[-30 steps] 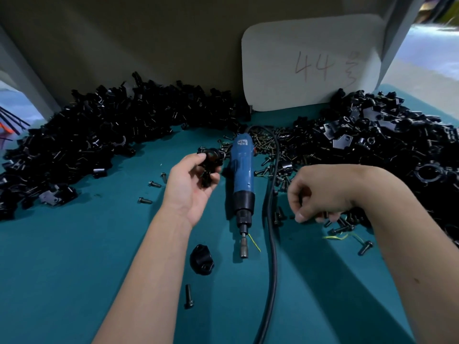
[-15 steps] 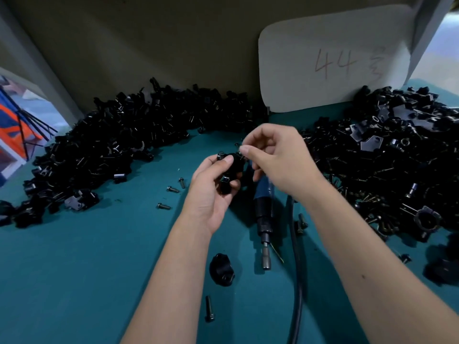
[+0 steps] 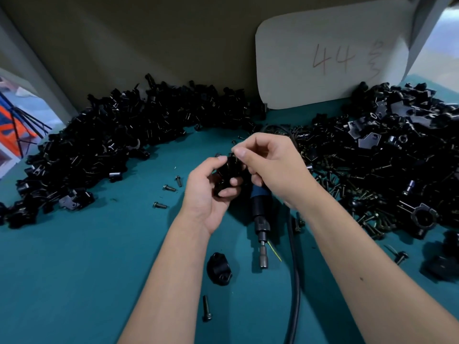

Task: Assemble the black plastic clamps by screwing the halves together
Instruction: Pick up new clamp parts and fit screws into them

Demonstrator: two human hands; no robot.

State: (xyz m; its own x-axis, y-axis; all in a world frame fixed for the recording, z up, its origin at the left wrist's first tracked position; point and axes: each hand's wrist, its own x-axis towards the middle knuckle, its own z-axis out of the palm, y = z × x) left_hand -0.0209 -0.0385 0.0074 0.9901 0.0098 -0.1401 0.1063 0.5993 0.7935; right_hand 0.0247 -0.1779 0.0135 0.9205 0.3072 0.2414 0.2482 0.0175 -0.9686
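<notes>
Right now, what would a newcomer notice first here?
Two hands meet mid-table: the left hand grips a black clamp, the right hand pinches at its top. Big piles of black parts flank them, and a blue screwdriver lies below.

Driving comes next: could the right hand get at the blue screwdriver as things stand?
Probably yes: the screwdriver lies uncovered just beneath the right hand, though its fingertips are pinched at the clamp.

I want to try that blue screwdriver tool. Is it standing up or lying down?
Lying down. The blue screwdriver rests flat on the teal table, tip toward the camera; neither hand holds it.
</notes>
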